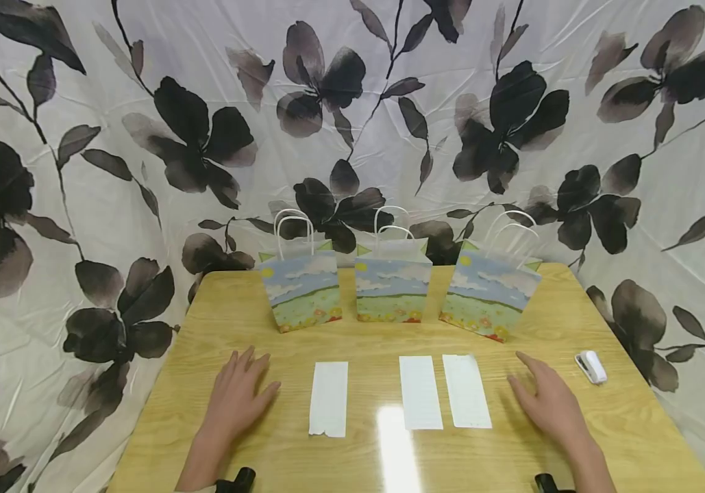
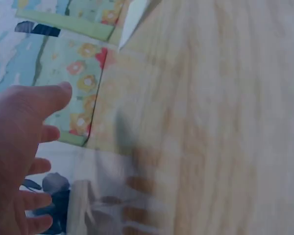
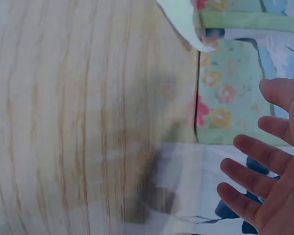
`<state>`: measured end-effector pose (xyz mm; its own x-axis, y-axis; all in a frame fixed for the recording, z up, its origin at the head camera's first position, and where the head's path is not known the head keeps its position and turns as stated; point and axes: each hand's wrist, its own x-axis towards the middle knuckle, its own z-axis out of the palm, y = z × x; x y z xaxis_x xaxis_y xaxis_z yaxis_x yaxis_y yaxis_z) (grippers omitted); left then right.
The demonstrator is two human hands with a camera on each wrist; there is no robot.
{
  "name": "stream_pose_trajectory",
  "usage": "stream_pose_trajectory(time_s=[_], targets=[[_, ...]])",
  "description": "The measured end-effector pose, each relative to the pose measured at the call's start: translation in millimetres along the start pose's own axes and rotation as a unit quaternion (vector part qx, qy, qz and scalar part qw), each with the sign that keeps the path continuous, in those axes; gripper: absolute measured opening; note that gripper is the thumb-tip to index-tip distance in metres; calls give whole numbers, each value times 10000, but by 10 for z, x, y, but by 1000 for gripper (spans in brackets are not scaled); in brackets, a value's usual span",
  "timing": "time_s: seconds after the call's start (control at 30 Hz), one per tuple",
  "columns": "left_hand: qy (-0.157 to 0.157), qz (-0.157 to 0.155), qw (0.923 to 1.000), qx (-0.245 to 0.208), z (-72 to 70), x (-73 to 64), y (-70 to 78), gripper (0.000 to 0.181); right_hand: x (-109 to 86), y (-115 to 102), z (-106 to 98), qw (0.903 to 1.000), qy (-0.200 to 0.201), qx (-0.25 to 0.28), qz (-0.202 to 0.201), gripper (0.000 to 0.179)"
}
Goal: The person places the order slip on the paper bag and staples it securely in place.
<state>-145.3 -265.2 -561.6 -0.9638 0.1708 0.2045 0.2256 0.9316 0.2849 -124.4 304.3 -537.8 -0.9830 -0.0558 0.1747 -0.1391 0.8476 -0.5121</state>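
Note:
In the head view my left hand (image 1: 238, 394) is over the table's left part, fingers spread, holding nothing. My right hand (image 1: 546, 404) is on the right side with its fingers extended and nothing in it. Between the hands lie three white paper slips: a left one (image 1: 329, 399) with a torn lower edge, a middle one (image 1: 421, 392) and a right one (image 1: 466, 391). Behind them stand three paper gift bags with white handles and a meadow print: the left bag (image 1: 303, 291), the middle bag (image 1: 392, 291) and the right bag (image 1: 489, 291).
A small white stapler (image 1: 590, 367) lies to the right of my right hand. The wooden table (image 1: 266, 452) reflects a bright light near its front. Floral cloth (image 1: 352, 137) hangs behind the table and along both sides.

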Motion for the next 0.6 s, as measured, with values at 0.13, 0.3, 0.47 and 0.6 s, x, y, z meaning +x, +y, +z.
stream_pose_trajectory(time_s=[0.13,0.3,0.47,0.6], targets=[[207,273,9990,-277,33,94,46,56,-7,-32,1,9997,47,234,61,50],[226,381,9963,-739,100,201,162,51,-15,-68,29,9987,-12,495,105,47],[-40,259,9945,-1018,161,285,292,48,-24,-112,77,9964,-123,831,139,43],[-165,217,9920,-1229,218,333,377,44,-35,-143,124,9944,-177,1029,159,40]])
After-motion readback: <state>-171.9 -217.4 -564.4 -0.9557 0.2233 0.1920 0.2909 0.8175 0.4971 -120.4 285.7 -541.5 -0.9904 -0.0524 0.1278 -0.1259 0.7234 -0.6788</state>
